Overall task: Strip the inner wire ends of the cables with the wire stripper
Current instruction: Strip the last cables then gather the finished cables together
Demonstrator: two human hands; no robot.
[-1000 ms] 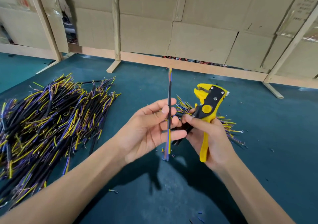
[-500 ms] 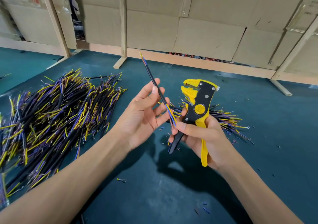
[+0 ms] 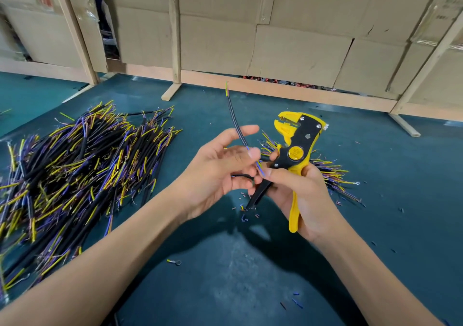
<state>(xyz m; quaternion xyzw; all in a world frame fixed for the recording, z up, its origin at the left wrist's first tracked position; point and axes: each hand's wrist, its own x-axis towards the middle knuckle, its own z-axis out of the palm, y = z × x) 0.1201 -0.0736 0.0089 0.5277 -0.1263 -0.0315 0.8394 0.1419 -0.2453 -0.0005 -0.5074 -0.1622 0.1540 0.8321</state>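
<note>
My left hand (image 3: 220,167) pinches a thin black cable (image 3: 235,122) between thumb and fingers. The cable leans up and away, its far end showing yellow inner wire. Its near end, with blue and yellow inner wires (image 3: 259,166), points down toward my right thumb. A second short black cable end (image 3: 241,176) shows under my left fingers. My right hand (image 3: 298,195) grips the yellow and black wire stripper (image 3: 297,150) by its handles, jaws up and apart from the cable.
A big heap of black cables with yellow and blue ends (image 3: 70,175) lies on the left of the teal table (image 3: 250,288). A smaller bundle (image 3: 330,175) lies behind my right hand. Cut insulation bits (image 3: 244,214) and a ring terminal (image 3: 175,262) litter the table. Cardboard wall (image 3: 288,50) behind.
The cable has tipped from upright to leaning up and left, and its lower end has come down to my right thumb. Both hands and the stripper rose slightly in view.
</note>
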